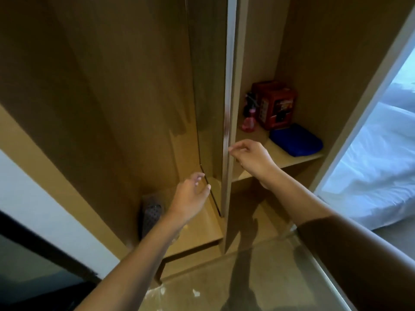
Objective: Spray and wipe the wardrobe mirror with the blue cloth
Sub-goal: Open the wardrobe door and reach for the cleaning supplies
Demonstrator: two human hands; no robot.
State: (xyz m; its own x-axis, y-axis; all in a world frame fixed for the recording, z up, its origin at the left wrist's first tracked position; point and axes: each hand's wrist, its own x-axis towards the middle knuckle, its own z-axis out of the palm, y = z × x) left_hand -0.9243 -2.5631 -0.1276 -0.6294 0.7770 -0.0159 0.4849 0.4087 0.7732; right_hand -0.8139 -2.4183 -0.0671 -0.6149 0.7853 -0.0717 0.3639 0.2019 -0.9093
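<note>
The wardrobe mirror (208, 86) is a tall glass panel seen almost edge-on in the middle of the open wardrobe, with a silver frame strip (230, 86) on its right side. My left hand (190, 194) hovers at the mirror's lower left edge, fingers loosely curled, holding nothing. My right hand (251, 156) is beside the silver strip, its bent fingertips just touching it. A folded blue cloth (296, 140) lies on the shelf to the right. A pink spray bottle (248, 122) stands at the back of that shelf.
A red box (274, 104) stands behind the cloth. A dark patterned object (151, 214) sits on the lower left shelf. A bed with white bedding (370, 171) lies to the right. A glass surface (258, 277) spreads below my arms.
</note>
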